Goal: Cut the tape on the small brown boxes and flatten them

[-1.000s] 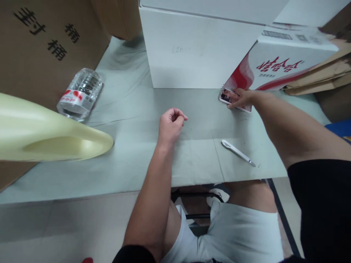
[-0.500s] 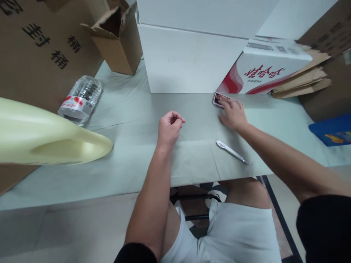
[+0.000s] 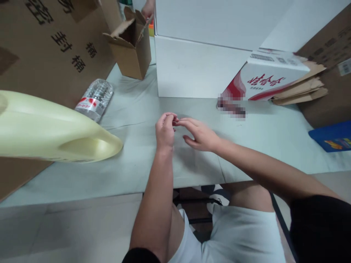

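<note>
My left hand point(image 3: 165, 132) is raised over the cloth-covered table point(image 3: 131, 146), fingers curled into a pinch. A tiny reddish bit shows by its fingertips, too small to name. My right hand point(image 3: 201, 136) comes in from the right with its fingers stretched out and thumb apart, its fingertips at or against those of the left. At the foot of the red-and-white carton lies a flat object point(image 3: 231, 106), blurred by pixelation. The slim white-handled knife seen earlier is out of sight, where my right forearm now crosses the table.
White boxes point(image 3: 203, 65) and a red-and-white carton point(image 3: 263, 78) stand behind. To the left are a clear plastic bottle point(image 3: 95, 98), an open cardboard box point(image 3: 131, 54) and a large pale-yellow object point(image 3: 55, 128). A blue package point(image 3: 333, 135) sits right. Another person's hand point(image 3: 148, 9) shows at the back.
My right hand has left the flat object by the carton and moved left to my left hand. My left hand stays curled. The view has shifted slightly, revealing another person's hand at the back.
</note>
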### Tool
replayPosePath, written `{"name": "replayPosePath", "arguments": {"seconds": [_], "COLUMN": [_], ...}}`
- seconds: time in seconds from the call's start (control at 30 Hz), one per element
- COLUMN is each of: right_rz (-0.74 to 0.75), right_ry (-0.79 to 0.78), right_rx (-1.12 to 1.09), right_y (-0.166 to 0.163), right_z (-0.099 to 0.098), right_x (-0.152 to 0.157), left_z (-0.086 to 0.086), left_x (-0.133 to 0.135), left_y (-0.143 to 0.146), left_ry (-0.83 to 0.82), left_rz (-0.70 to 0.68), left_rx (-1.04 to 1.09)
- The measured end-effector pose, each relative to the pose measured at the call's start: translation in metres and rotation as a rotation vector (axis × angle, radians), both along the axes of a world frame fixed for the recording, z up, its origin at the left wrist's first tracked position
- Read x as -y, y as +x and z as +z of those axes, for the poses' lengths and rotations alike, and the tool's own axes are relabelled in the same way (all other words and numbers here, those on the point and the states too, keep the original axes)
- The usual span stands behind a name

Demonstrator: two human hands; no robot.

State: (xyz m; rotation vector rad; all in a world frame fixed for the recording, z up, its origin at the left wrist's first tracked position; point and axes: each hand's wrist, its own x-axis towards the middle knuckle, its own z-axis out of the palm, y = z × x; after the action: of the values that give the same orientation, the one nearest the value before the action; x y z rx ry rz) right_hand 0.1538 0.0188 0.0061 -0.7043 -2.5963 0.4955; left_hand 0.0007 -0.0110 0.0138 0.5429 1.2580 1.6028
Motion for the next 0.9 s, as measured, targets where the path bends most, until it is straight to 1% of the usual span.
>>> {"name": "replayPosePath", "arguments": {"seconds": [0.07, 0.17, 0.2, 0.27, 0.33, 0.37, 0.47, 0.53, 0.57, 0.63, 0.7, 0.73, 0.83, 0.9], "right_rz": [0.041, 0.022, 0.012, -0.018, -0.069, -0.098, -0.214, -0.329, -0.387, -0.465, -0.473, -0.454, -0.385, -0.342], "right_ry": [0.015, 0.005, 0.006, 0.023, 0.064, 0.090, 0.171, 0.197, 0.184, 0.114, 0.060, 0.064, 0.173, 0.238], "right_rx": [-0.030, 0.044, 0.069, 0.087, 0.055, 0.027, -0.056, -0.033, 0.019, 0.172, 0.279, 0.291, 0.250, 0.250], "right_y": [-0.033, -0.080, -0.095, -0.127, -0.160, -0.177, -0.228, -0.257, -0.268, -0.283, -0.287, -0.285, -0.270, -0.253], "right_z": [0.009, 0.020, 0.023, 0.027, 0.031, 0.034, 0.052, 0.069, 0.077, 0.086, 0.085, 0.081, 0.067, 0.061], "right_x": [-0.008, -0.025, -0.034, -0.055, -0.083, -0.100, -0.152, -0.181, -0.192, -0.207, -0.209, -0.206, -0.186, -0.166], "left_z": [-0.001, -0.001, 0.000, 0.003, 0.005, 0.005, 0.003, -0.001, -0.003, -0.006, -0.008, -0.008, -0.007, -0.006], "left_x": [-0.001, -0.004, -0.005, -0.005, -0.005, -0.005, -0.006, -0.009, -0.010, -0.012, -0.012, -0.011, -0.007, -0.003], "left_y": [-0.007, -0.019, -0.023, -0.028, -0.031, -0.032, -0.034, -0.037, -0.039, -0.045, -0.051, -0.053, -0.056, -0.055], "left_ry": [0.026, 0.108, 0.105, 0.033, -0.064, -0.093, -0.086, -0.072, -0.067, -0.061, -0.059, -0.059, -0.052, -0.009], "left_rz": [0.109, 0.265, 0.299, 0.332, 0.325, 0.290, 0.201, 0.164, 0.152, 0.141, 0.143, 0.147, 0.167, 0.208], "left_rx": [0.100, 0.287, 0.346, 0.436, 0.476, 0.465, 0.435, 0.397, 0.376, 0.335, 0.300, 0.287, 0.226, 0.114]}}
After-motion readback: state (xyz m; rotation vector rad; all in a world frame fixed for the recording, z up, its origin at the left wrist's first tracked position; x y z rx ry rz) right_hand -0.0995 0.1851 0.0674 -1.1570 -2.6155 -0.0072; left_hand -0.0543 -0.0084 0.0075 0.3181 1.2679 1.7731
